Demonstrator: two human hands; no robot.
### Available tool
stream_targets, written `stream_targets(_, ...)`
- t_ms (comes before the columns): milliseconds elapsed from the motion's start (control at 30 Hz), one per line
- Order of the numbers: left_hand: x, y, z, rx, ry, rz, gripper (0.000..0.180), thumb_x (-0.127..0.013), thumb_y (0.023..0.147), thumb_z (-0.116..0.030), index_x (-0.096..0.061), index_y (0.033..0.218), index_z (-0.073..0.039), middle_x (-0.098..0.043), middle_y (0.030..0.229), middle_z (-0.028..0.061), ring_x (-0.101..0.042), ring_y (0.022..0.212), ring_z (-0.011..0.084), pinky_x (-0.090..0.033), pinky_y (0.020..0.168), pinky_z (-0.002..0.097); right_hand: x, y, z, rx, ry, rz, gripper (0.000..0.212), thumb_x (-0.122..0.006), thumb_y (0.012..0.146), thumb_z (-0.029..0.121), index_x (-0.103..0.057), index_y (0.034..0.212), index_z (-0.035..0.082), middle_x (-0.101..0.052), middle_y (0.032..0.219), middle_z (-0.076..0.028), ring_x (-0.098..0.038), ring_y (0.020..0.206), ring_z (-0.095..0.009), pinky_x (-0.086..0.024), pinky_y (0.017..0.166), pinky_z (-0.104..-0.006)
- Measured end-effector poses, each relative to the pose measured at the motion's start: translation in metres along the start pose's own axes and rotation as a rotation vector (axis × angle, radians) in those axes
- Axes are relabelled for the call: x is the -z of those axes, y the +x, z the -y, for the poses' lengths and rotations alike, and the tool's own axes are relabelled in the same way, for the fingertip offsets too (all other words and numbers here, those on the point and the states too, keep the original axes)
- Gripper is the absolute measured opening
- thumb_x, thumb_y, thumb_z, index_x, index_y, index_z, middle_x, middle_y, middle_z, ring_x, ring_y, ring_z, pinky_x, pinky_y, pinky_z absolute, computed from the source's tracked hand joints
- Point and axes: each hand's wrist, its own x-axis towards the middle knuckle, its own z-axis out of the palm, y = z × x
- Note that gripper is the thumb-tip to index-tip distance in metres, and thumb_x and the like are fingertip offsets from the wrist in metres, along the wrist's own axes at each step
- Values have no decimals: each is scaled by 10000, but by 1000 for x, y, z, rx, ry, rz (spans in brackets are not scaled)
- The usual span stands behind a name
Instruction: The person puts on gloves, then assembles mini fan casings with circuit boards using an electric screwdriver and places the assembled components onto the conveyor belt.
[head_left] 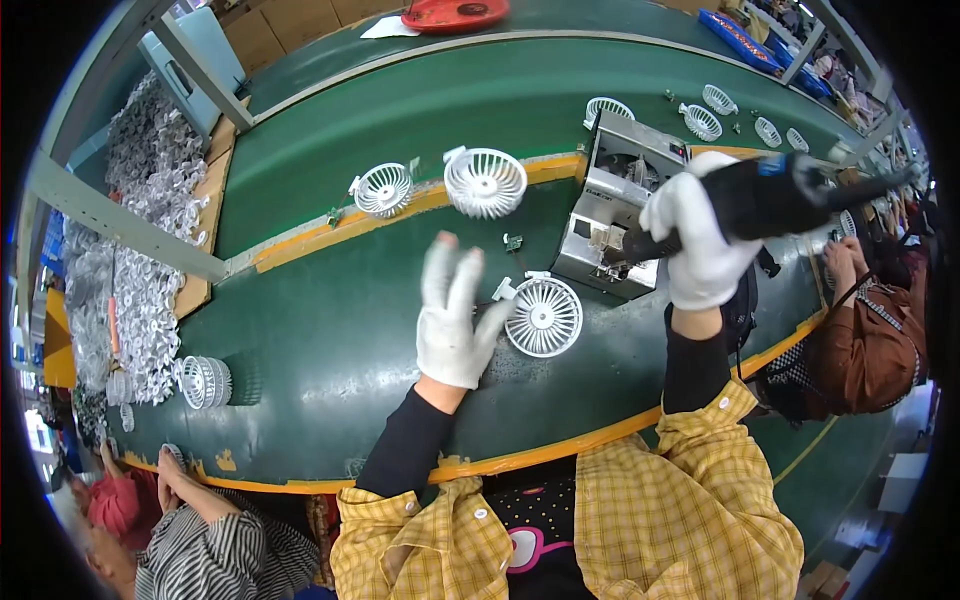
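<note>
My right hand, in a white glove, is wrapped round a black electric screwdriver. The tool is tilted, its front end at the slot of a metal screw feeder. My left hand, gloved with bare fingertips, is raised over the green bench with its fingers apart and nothing in them. Its thumb is beside a round white fan cage that lies on the bench; whether they touch I cannot tell. A small green circuit board with wires lies just beyond that cage.
Two white fan cages rest along the yellow-edged ledge. Stacked cages stand at the left, near a large heap of white plastic parts. More cages lie on the green conveyor. People sit at both sides.
</note>
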Motion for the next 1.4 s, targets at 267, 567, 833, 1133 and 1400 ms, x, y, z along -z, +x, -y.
stream_targets(267,-12,-23,2,-291,56,524,252,-768,633,-326,-648,709,-119,-560,710,38,-581,625,230,-464,543,346,-4,-16,-13,-48,-145,46,121,-541,782,-81,-513,887,-27,-503,560,-60,-496,440,-149,-432,469,-280)
stream_targets(567,-15,-26,-1,-202,52,581,272,-698,706,-358,-638,710,-93,-549,752,91,-589,719,259,-478,640,379,-14,-48,-31,-155,55,120,206,-499,795,-115,-466,962,2,-505,619,-67,-498,472,-149,-437,483,-293)
stream_targets(833,-17,-28,1,-208,63,592,274,-699,704,-350,-635,714,-83,-548,754,97,-583,727,270,-477,651,380,-25,-55,-37,-254,160,188,262,-525,763,-146,-468,944,35,-521,641,-63,-516,498,-136,-432,479,-265)
stream_targets(1133,-19,-26,-3,-264,14,462,246,-769,634,-306,-628,685,-111,-520,695,46,-549,640,251,-449,568,366,-9,-43,-27,-114,25,200,246,-516,747,-119,-465,954,3,-491,598,-63,-495,470,-147,-446,485,-282)
stream_targets(1400,-20,-26,0,-231,-9,464,260,-748,652,-309,-616,702,-91,-534,753,59,-555,704,259,-455,615,372,3,-6,-10,-32,-57,-83,49,-498,801,-70,-488,815,-24,-463,555,-50,-433,426,-132,-420,467,-282)
